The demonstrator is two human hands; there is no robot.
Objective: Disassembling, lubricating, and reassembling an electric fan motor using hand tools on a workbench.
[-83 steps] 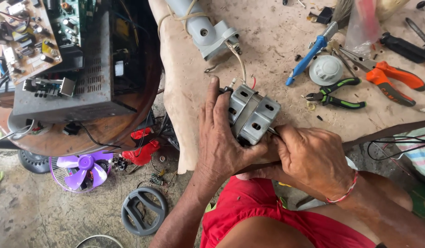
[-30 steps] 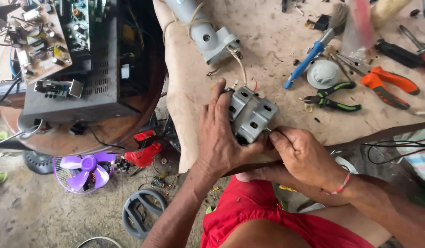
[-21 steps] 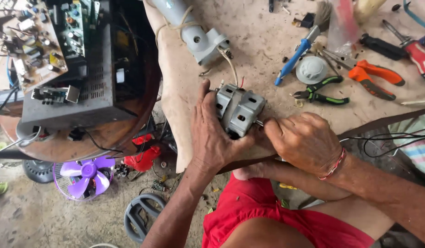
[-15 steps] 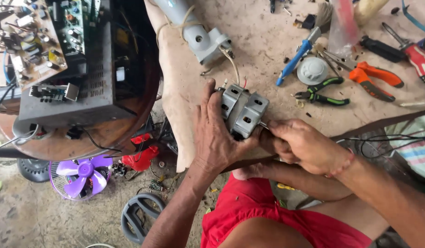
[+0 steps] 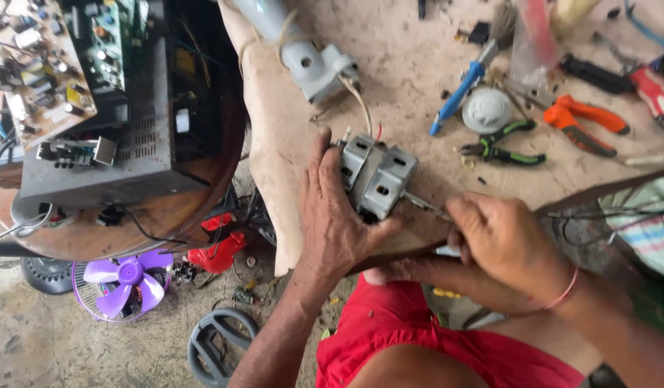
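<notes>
A worn, dusty counter [image 5: 418, 65] fills the upper right of the view, and an opened dark electronics chassis [image 5: 123, 136] sits on a round wooden table [image 5: 131, 230] to its left. Near the counter's front edge lies a small grey metal motor [image 5: 378, 176]. The left hand [image 5: 335, 215] wraps the motor's left side, fingers closed around its housing. The right hand [image 5: 500, 241] sits just right of it, fingers pinched shut on a thin metal tool [image 5: 426, 206] whose tip meets the motor's right side. Orange-handled pliers [image 5: 583, 126], green-handled pliers [image 5: 504, 144] and a blue screwdriver [image 5: 457, 100] lie behind. A purple fan blade [image 5: 127, 280] rests on the floor.
</notes>
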